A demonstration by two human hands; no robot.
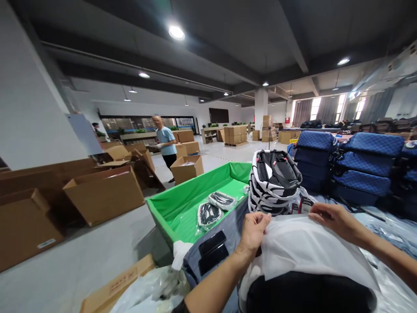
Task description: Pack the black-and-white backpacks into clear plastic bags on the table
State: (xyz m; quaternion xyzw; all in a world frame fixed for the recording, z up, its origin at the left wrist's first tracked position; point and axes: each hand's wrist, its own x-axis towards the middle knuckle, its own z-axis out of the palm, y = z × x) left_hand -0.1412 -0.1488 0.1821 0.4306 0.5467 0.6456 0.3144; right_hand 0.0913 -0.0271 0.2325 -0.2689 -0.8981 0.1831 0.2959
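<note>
A thin, translucent white sheet is draped over a black and white bag in front of me. My left hand pinches the sheet's far left corner between thumb and fingers. At the far right edge, my right hand is closed on the sheet too, its fingertips partly hidden. The sheet covers the bag's upper part, and the black side faces me. Just beyond my hands stands a stack of black and white bags, with a dark hang tag beside it.
Left of the table is a green-lined bin holding wrapped bags. Two dark phones lie on grey cloth. Blue bags are stacked at right. Open cartons stand on the floor, where a person in light blue stands.
</note>
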